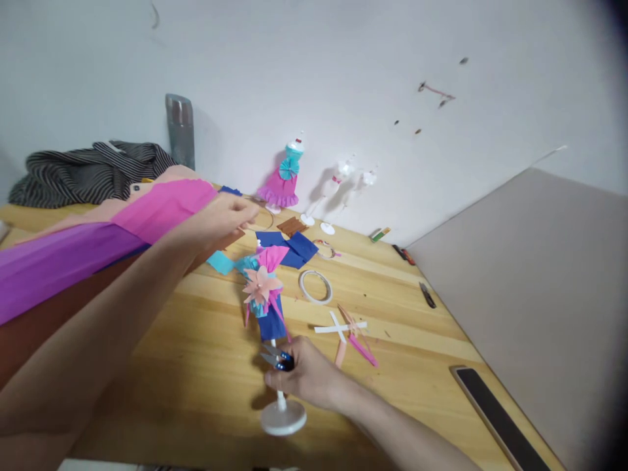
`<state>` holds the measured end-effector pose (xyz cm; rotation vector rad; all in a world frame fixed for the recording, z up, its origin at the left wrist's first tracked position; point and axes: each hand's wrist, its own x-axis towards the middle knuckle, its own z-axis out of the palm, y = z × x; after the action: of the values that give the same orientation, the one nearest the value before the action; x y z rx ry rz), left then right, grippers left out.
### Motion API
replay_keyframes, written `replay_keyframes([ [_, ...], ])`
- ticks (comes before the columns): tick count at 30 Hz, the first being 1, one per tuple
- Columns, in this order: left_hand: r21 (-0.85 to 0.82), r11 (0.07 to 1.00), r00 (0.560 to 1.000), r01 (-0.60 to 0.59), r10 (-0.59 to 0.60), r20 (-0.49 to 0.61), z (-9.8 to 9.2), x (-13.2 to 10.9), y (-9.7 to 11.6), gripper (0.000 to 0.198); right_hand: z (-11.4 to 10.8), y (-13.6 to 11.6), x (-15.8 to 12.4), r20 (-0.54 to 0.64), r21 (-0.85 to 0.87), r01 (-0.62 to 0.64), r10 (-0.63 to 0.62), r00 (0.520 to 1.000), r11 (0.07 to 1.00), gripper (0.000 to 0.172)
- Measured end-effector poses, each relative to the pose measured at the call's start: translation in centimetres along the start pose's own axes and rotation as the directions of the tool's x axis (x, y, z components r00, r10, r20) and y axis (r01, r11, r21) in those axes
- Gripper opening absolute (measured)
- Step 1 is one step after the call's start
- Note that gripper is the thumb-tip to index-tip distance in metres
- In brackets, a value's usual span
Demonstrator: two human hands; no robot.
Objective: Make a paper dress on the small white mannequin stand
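Note:
My right hand is closed around small thread snips, their pointed blades facing left. It is against the white pole of a mini dress-form stand with a round base; whether the fingers also grip the pole I cannot tell. Blue crepe paper, turquoise pieces, a pink bow and a peach flower dress the form. Farther back on the left, my left hand reaches over the table with fingers curled; anything inside them is hidden. Beside it lie pink crepe paper and a turquoise scrap.
Dark blue paper pieces, a tape roll and paper strips lie mid-table. By the wall stand a finished pink-and-turquoise form and two bare white stands. A phone is at right, striped cloth at left.

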<state>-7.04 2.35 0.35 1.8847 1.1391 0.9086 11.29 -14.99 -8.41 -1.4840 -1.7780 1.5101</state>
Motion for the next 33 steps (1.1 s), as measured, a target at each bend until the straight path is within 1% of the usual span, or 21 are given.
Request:
replay_keyframes([
  [1, -0.101, 0.989, 0.989, 0.110, -0.098, 0.115, 0.2, 0.0, -1.0, 0.032, 0.2, 0.1, 0.0, 0.006, -0.004, -0.003, 0.003, 1.000, 1.000, 0.031],
  [2, -0.123, 0.983, 0.978, 0.139, -0.116, 0.176, 0.5, -0.1, -1.8, 0.034, 0.4, 0.2, 0.0, 0.011, -0.007, -0.013, 0.013, 1.000, 1.000, 0.031],
  [4, -0.134, 0.978, 0.966, 0.160, -0.127, 0.227, 0.9, -0.3, -3.1, 0.031, 0.8, 0.5, 0.0, 0.008, -0.016, -0.038, 0.038, 0.999, 0.999, 0.031],
  [7, -0.132, 0.978, 0.964, 0.160, -0.126, 0.234, 1.4, -0.3, -4.2, 0.025, 1.1, 0.8, -0.1, -0.022, -0.071, -0.067, 0.065, 0.998, 0.995, 0.030],
  [10, -0.122, 0.978, 0.964, 0.168, -0.137, 0.229, 1.5, 0.0, -4.9, 0.026, 1.2, 0.5, -0.3, -0.082, -0.170, -0.083, 0.070, 0.994, 0.982, 0.027],
  [13, -0.132, 0.974, 0.948, 0.183, -0.139, 0.286, 1.4, 0.2, -5.5, 0.030, 1.3, 0.1, -0.6, -0.129, -0.256, -0.083, 0.051, 0.990, 0.963, 0.025],
  [15, -0.144, 0.970, 0.935, 0.194, -0.138, 0.328, 1.2, 0.2, -5.8, 0.026, 1.2, -0.1, -0.8, -0.152, -0.289, -0.091, 0.049, 0.987, 0.953, 0.024],
  [18, -0.193, 0.958, 0.914, 0.212, -0.124, 0.385, 0.9, 0.2, -6.1, 0.013, 0.8, -0.2, -1.3, -0.136, -0.324, -0.072, 0.029, 0.990, 0.943, 0.024],
  [20, -0.256, 0.940, 0.893, 0.227, -0.096, 0.439, 0.6, 0.2, -6.1, 0.008, 0.2, -0.2, -1.8, -0.091, -0.341, -0.015, -0.017, 0.996, 0.940, 0.024],
  [22, -0.308, 0.921, 0.875, 0.239, -0.066, 0.480, 0.3, 0.2, -5.9, 0.007, -0.6, -0.1, -2.2, -0.069, -0.308, 0.047, -0.072, 0.995, 0.950, 0.022],
  [24, -0.323, 0.916, 0.869, 0.238, -0.052, 0.492, 0.1, 0.1, -5.6, 0.007, -1.4, 0.1, -2.2, -0.160, -0.227, 0.059, -0.097, 0.982, 0.972, 0.029],
  [26, -0.321, 0.919, 0.869, 0.229, -0.045, 0.492, -0.1, 0.0, -5.2, 0.007, -2.0, 0.5, -2.0, -0.276, -0.154, 0.040, -0.082, 0.958, 0.987, 0.038],
  [27, -0.315, 0.922, 0.870, 0.227, -0.047, 0.490, -0.2, 0.0, -5.0, 0.007, -2.2, 0.7, -1.8, -0.304, -0.134, 0.030, -0.070, 0.950, 0.990, 0.040],
  [29, -0.297, 0.927, 0.871, 0.228, -0.058, 0.487, -0.3, 0.0, -4.8, 0.006, -2.4, 1.2, -1.4, -0.291, -0.115, 0.023, -0.056, 0.955, 0.993, 0.042],
  [33, -0.278, 0.923, 0.872, 0.266, -0.107, 0.478, -0.3, 0.2, -4.8, 0.007, -2.5, 2.0, -1.6, -0.176, -0.058, 0.081, -0.090, 0.980, 0.995, 0.050],
])
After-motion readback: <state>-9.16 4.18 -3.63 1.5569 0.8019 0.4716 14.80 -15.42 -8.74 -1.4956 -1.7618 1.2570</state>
